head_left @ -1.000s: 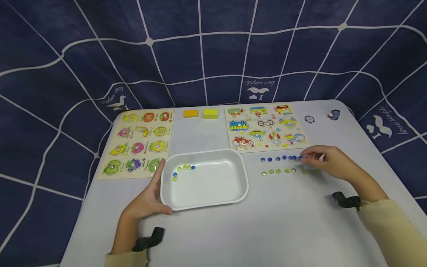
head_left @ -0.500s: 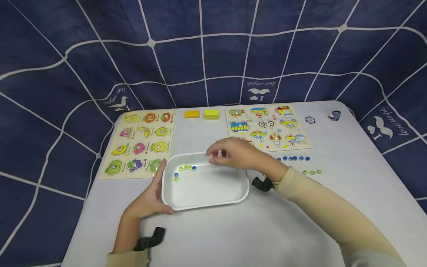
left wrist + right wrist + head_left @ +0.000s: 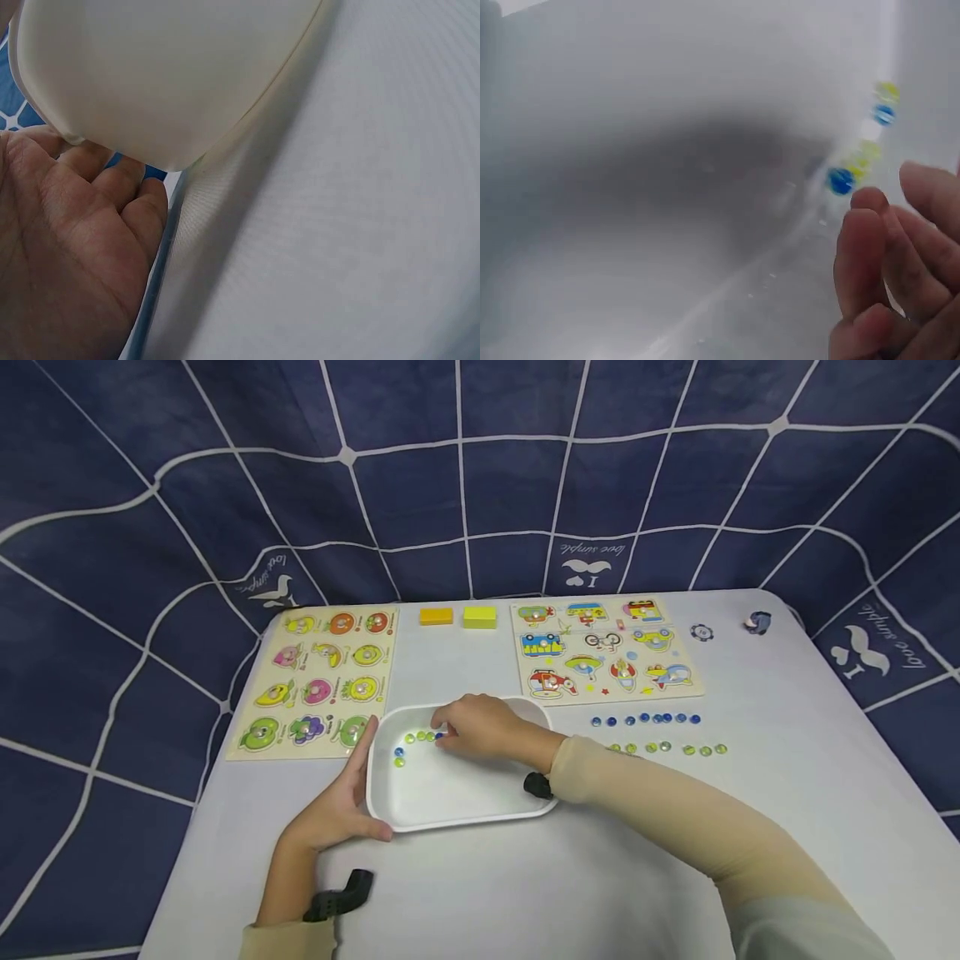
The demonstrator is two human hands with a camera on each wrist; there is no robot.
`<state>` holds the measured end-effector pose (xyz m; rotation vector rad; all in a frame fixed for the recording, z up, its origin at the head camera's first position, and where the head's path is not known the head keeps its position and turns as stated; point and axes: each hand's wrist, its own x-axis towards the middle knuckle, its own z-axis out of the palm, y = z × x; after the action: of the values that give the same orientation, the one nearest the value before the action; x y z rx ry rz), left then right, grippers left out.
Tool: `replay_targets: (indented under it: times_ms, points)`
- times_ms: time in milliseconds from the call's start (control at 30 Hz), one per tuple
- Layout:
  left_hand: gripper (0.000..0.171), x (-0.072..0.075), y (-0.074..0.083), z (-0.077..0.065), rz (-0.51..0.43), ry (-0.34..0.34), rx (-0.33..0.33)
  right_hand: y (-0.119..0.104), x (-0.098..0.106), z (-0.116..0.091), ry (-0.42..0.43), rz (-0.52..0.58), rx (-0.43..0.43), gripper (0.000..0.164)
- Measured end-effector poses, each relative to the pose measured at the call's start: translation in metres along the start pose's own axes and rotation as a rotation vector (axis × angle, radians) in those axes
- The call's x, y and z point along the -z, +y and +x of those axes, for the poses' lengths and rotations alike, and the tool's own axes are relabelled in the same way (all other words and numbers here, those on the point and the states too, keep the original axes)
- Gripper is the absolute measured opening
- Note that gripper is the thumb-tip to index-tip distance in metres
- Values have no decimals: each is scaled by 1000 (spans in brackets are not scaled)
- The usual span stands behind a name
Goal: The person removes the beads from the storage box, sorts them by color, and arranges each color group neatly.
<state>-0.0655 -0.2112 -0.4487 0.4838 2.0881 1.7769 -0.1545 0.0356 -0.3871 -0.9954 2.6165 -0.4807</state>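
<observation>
A white oblong tray (image 3: 461, 781) stands mid-table, with several small green and blue glass beads along its left and far sides. My left hand (image 3: 333, 806) holds its left end, thumb at the front corner and fingers along the side; the left wrist view shows these fingers (image 3: 124, 184) against the tray's outer wall. Inside the tray, my right hand (image 3: 480, 731) has thumb and fingertips pinched together on a small bead, mostly hidden. In the right wrist view, those fingertips (image 3: 866, 225) sit close beside a blue bead (image 3: 841, 181) at the end of the line.
Right of the tray run a row of blue beads (image 3: 644, 718) and a row of mostly green beads (image 3: 651, 747), partly behind the right sleeve. Behind lie a fruit puzzle board (image 3: 315, 681), a vehicle puzzle board (image 3: 607, 652), orange (image 3: 436, 616) and yellow (image 3: 480, 617) blocks, a chip and a figurine.
My right hand has moved left from the right end of the bead rows, over the tray's right side, to the beads inside it. The left hand stays at the tray.
</observation>
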Motion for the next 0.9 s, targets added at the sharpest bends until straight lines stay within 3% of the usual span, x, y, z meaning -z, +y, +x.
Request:
replay_targets:
  times_ms: [200,500,700,900]
  points:
    - [144,0,0,-1,17,8,3,-1,-10,6,15,-116,-25,20]
    - [144,-1,1,1,6,4,2,0,-16,11,13,-134,-35,10]
    - [144,0,2,0,7,2,2,-2,-20,16,15,-139,-5,18]
    - [143,0,2,-1,12,2,1,-5,3,4,40,-106,32,14]
